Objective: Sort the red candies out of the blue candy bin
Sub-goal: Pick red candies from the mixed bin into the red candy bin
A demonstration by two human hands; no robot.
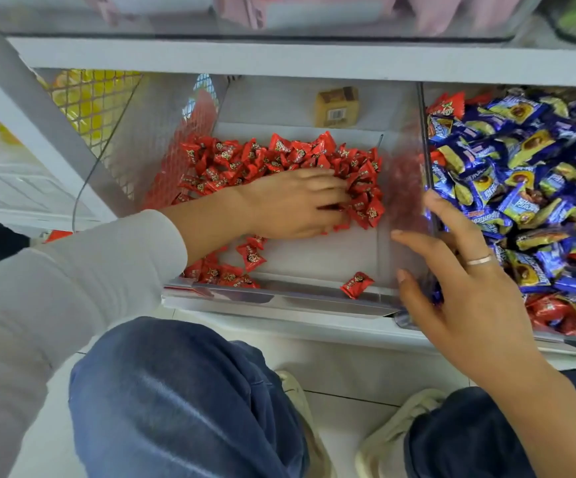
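Red candies [552, 310] remain at blue bin's [433, 215] front edge; pinch one cleanly with right hand [466, 281], grip wide, empty.

No wording is showing legibly: the blue candies [507, 188] are carrying blurred lettering, the red candies [279, 157] a round emblem, the tan box [337, 106] a barcode.

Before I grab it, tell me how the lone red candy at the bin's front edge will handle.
The lone red candy looks small, so probably light. Its glossy wrapper may slip when pinched. It lies flat with crimped ends, so a push should slide it, not roll it.
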